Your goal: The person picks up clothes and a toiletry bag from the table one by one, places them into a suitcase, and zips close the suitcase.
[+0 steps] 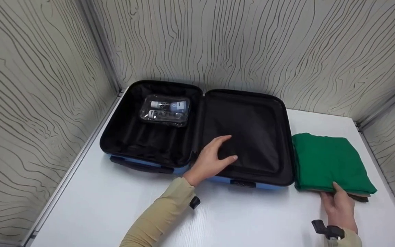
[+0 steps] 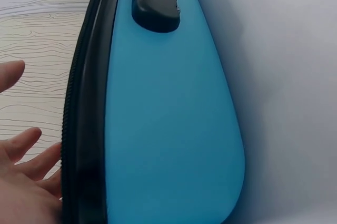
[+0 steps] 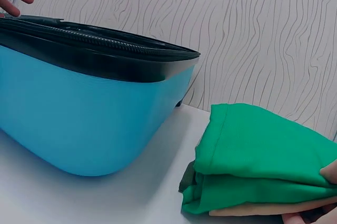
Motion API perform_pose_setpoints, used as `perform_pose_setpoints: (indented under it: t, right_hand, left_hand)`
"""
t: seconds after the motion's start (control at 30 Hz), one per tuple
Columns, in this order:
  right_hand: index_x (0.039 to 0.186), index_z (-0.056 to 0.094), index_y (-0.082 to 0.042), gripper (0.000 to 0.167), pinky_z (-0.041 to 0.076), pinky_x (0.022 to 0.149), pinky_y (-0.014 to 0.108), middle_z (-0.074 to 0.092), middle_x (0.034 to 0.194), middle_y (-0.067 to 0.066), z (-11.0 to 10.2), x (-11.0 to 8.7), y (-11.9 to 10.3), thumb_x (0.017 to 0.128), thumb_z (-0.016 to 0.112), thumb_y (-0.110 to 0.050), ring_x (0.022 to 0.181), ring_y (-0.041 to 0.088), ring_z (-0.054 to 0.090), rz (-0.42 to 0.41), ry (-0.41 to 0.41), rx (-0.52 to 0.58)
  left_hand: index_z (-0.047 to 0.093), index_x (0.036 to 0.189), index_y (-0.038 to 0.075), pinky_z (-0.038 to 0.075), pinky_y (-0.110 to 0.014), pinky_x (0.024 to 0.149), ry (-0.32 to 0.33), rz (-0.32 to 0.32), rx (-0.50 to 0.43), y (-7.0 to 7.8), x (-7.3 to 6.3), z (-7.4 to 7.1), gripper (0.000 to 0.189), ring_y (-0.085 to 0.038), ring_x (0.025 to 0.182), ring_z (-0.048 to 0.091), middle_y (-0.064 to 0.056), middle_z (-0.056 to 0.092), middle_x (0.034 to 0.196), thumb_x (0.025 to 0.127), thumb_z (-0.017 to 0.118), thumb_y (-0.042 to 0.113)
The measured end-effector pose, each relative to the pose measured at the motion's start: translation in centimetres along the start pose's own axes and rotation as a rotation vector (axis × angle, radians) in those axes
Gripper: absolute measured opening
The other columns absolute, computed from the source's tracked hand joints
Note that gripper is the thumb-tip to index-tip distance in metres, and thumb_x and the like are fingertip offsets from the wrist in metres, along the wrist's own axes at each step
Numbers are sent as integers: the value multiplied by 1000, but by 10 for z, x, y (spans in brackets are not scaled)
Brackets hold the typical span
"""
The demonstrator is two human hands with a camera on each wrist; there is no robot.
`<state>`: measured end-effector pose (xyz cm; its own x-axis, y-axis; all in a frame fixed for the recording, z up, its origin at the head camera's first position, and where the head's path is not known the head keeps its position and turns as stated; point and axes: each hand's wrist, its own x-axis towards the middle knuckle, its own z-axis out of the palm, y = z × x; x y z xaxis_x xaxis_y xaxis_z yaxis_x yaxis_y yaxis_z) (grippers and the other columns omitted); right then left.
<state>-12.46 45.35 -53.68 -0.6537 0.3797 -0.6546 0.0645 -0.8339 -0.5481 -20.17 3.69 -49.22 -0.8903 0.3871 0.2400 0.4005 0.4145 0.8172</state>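
Observation:
A folded green garment (image 1: 327,161) lies on top of a small stack, right of the suitcase. Tan and dark folded layers show under it along the front edge. My right hand (image 1: 339,206) pinches that edge, thumb on the green cloth and fingers beneath the stack; in the right wrist view a thumb (image 3: 330,172) is at the frame's side. My left hand (image 1: 211,159) hovers over the near part of the open blue suitcase's right half (image 1: 245,133), fingers spread and holding nothing. The left wrist view shows its fingers (image 2: 37,163) beside the black zipper rim (image 2: 89,108).
The suitcase's left half (image 1: 139,144) holds a clear toiletry pouch (image 1: 165,111) with several small bottles. A black handle (image 1: 141,164) and a combination lock (image 1: 242,183) face the front. Patterned panels (image 1: 201,44) enclose the white table (image 1: 238,219).

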Motion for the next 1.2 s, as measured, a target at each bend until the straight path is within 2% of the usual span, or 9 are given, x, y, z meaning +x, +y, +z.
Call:
perform_pose_setpoints:
  t: [0.2, 0.33, 0.47, 0.67, 0.73, 0.83, 0.9, 1.03, 1.2]
  right_hand:
    - [160, 5, -42, 90, 38, 106, 25, 31, 146, -20, -5, -2, 2, 99, 67, -20, 138, -1, 35, -6, 11, -13]
    - [162, 3, -38, 97, 43, 102, 24, 33, 147, -15, -9, -5, 0, 95, 73, -24, 136, 2, 40, -44, 77, -112]
    - [163, 3, -32, 98, 42, 101, 20, 24, 157, -14, -12, -8, -7, 95, 73, -26, 140, 3, 33, -125, 161, -187]
    - [164, 1, -24, 91, 25, 113, 22, 3, 166, -10, -16, -10, -17, 100, 65, -35, 148, 6, 11, -223, 213, -346]
    - [164, -3, -23, 94, 16, 117, 26, -3, 166, -10, -17, -11, -21, 100, 63, -41, 150, 10, 3, -225, 216, -407]
    - [164, -6, -23, 100, 10, 118, 30, -7, 166, -10, -19, -13, -25, 96, 64, -47, 151, 14, -2, -218, 217, -461]
    - [164, -6, -24, 106, 8, 118, 30, -8, 166, -10, -19, -13, -27, 93, 69, -49, 151, 15, -2, -213, 210, -462]
    - [164, -2, -25, 111, 11, 116, 24, -1, 166, -10, -20, -11, -33, 89, 77, -41, 148, 6, 5, -225, 209, -416]
    - [164, 2, -27, 107, 13, 115, 20, 4, 164, -14, -19, -9, -41, 89, 79, -31, 144, 1, 10, -236, 218, -363]
  left_hand:
    - [46, 154, 17, 34, -34, 113, -9, 4, 11, 0, 0, 6, 66, -17, 142, 40, 1, 45, 154, 97, 70, 41]
    - [45, 154, 17, 34, -36, 113, -25, 10, 4, 4, 1, 10, 67, -18, 142, 40, 0, 45, 154, 97, 70, 43]
    - [44, 155, 20, 34, -37, 114, -48, -7, -12, 8, 1, 15, 68, -16, 142, 39, 3, 43, 155, 97, 69, 45]
    - [43, 155, 22, 35, -36, 113, -69, -8, -34, 14, 3, 23, 67, -14, 142, 39, 3, 43, 155, 98, 68, 45]
    - [43, 155, 21, 35, -35, 113, -76, -2, -38, 16, 4, 26, 67, -13, 142, 39, 4, 43, 155, 98, 68, 45]
    - [44, 155, 21, 35, -33, 113, -88, 5, -33, 19, 6, 31, 67, -12, 142, 39, 4, 43, 155, 97, 69, 44]
    - [44, 155, 21, 34, -33, 113, -98, 8, -24, 20, 8, 34, 67, -12, 141, 39, 3, 44, 154, 97, 69, 44]
    - [44, 155, 21, 35, -32, 112, -118, 0, -32, 24, 11, 39, 66, -12, 140, 41, 3, 45, 153, 98, 69, 43]
    - [45, 154, 21, 42, -31, 105, -137, -33, -112, 30, 17, 49, 65, -17, 133, 49, 2, 48, 150, 98, 69, 44]
